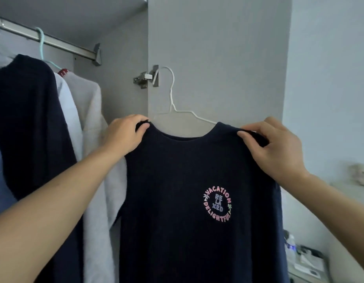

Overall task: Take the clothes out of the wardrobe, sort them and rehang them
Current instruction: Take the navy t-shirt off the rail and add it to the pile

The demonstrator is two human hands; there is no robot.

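I have my left hand (124, 134) and right hand (273, 146) each pinching a shoulder of the shirt (187, 201), whose hanger (173, 103) hooks on the door hinge (147, 77).

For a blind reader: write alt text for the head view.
Two bare hands, left hand and right hand, grip the shoulders of a navy printed T-shirt on a thin white wire hanger hooked on a metal door hinge. Other garments hang from the metal wardrobe rail.

Shirt (187, 201) on hanger (173, 103), right of clothes (34, 123) on rail (60, 42).
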